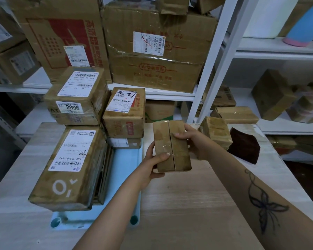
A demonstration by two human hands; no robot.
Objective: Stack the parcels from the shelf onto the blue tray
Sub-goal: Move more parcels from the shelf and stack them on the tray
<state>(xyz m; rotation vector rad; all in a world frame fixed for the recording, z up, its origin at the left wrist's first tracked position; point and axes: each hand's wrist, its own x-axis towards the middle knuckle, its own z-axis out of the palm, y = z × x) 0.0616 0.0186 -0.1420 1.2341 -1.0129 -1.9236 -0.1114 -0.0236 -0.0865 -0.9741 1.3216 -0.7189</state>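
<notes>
Head view: the blue tray (124, 160) lies on the bench (188, 204) and already carries several parcels, with a long labelled box (67, 166) nearest. Just right of the tray, left hand (152, 164) and right hand (194, 141) each keep a grip round a small taped parcel (172, 147), held above the bench and not yet placed. Behind are two stacked boxes (76, 98). Farther back, big cartons (155, 51) fill the shelf (170, 95), so I judge plenty remains.

One tray (124, 160), perhaps twenty parcels (179, 152)

Brown parcels (172, 146), pale blue tray (126, 159), white shelf (211, 56), maroon cloth (244, 145)
</notes>
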